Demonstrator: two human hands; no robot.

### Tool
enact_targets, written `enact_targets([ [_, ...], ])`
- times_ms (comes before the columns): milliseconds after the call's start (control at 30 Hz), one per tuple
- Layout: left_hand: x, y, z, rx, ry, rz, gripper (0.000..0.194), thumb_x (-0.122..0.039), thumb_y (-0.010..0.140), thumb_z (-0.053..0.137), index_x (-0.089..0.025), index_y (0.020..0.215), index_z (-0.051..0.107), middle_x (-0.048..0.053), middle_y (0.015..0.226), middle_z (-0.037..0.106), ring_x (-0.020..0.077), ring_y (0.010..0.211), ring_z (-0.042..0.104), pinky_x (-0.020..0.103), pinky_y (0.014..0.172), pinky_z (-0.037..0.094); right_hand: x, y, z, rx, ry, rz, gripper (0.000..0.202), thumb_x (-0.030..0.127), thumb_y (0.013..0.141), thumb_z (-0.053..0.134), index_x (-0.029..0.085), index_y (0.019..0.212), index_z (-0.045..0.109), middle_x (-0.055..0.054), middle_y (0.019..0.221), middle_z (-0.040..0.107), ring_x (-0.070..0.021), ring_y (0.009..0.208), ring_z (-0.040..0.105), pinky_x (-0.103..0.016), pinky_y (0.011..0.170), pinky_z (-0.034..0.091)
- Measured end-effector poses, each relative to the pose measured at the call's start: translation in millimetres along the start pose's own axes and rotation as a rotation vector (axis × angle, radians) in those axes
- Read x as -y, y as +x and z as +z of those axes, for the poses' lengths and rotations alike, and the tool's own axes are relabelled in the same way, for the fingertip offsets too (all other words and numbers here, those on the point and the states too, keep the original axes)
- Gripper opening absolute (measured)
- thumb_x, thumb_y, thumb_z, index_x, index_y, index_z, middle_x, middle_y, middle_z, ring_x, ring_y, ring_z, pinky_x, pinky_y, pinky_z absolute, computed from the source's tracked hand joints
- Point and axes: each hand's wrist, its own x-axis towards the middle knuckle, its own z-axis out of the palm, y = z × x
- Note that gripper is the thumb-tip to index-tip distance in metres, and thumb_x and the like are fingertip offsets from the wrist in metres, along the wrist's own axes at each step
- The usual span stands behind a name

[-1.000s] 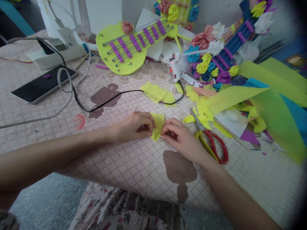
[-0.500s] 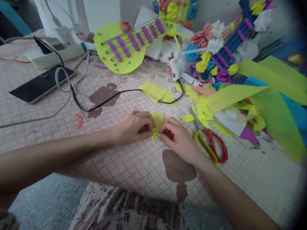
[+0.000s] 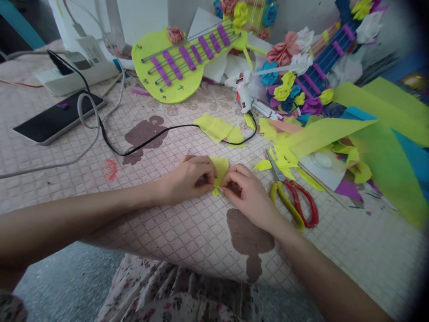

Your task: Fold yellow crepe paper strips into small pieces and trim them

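Between my hands is a small piece of yellow crepe paper [image 3: 220, 169], gathered at its lower end. My left hand [image 3: 196, 176] pinches its left side with thumb and fingertips. On the other side my right hand [image 3: 246, 192] grips the gathered part the same way. Both hands rest low over the quilted tablecloth [image 3: 181, 223], fingertips almost touching. Scissors [image 3: 290, 192] with red and yellow handles lie just right of my right hand, beside yellow paper scraps [image 3: 283, 162]. More yellow paper pieces [image 3: 216, 129] lie beyond my hands.
A white glue gun [image 3: 244, 96] with a lit red light stands behind, its black cord [image 3: 144, 145] crossing the cloth. Paper guitars [image 3: 177, 67] and crepe flowers [image 3: 284, 87] fill the back. A phone [image 3: 60, 117] and power strip [image 3: 78, 78] lie left; paper sheets [image 3: 385, 152] spread right.
Hardly anything differs. The gathered lower end of the yellow paper looks slightly more pinched between my fingertips; both hands stay in place.
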Motion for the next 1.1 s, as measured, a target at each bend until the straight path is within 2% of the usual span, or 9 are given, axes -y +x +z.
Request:
enact_targets([
  [600,0.3,-0.1,-1.1,0.007,-0.005,-0.001,0.006,-0.011,0.079,0.059,-0.016,0.075,0.060,0.002,0.085,0.062,0.0159,0.086,0.058,0.037,0.090,0.036,-2.2,-0.5,0.6,0.007,0.023,-0.007,0.017,0.005,0.079,0.059,0.021,0.076,0.053,-0.002,0.088,0.051,-0.0179,0.087,0.053,-0.032,0.073,0.044],
  [800,1.3,-0.2,-0.4,0.007,-0.009,0.005,0.006,-0.011,0.079,0.059,-0.016,0.075,0.060,0.002,0.086,0.062,0.0159,0.086,0.058,0.037,0.090,0.036,-3.3,-1.1,-9.7,0.096,0.126,0.016,0.013,0.008,0.082,0.058,0.021,0.080,0.060,-0.002,0.091,0.050,-0.0146,0.082,0.052,-0.029,0.068,0.044],
  [933,0.4,-0.1,-1.0,0.016,-0.012,-0.003,0.006,-0.010,0.079,0.059,-0.015,0.075,0.060,0.002,0.084,0.062,0.0158,0.085,0.058,0.036,0.090,0.036,-3.6,-0.9,-13.4,0.153,0.139,-0.006,0.012,0.010,0.083,0.058,0.021,0.079,0.061,-0.002,0.093,0.051,-0.0152,0.084,0.052,-0.030,0.070,0.044],
  [1100,0.0,0.3,-1.9,0.019,-0.005,-0.003,0.007,-0.009,0.078,0.059,-0.015,0.075,0.060,0.002,0.084,0.062,0.0161,0.086,0.058,0.036,0.090,0.035,-2.0,-1.0,-4.9,0.064,0.047,-0.010,0.015,0.006,0.081,0.056,0.021,0.078,0.056,-0.003,0.091,0.051,-0.0170,0.087,0.052,-0.032,0.075,0.044],
])
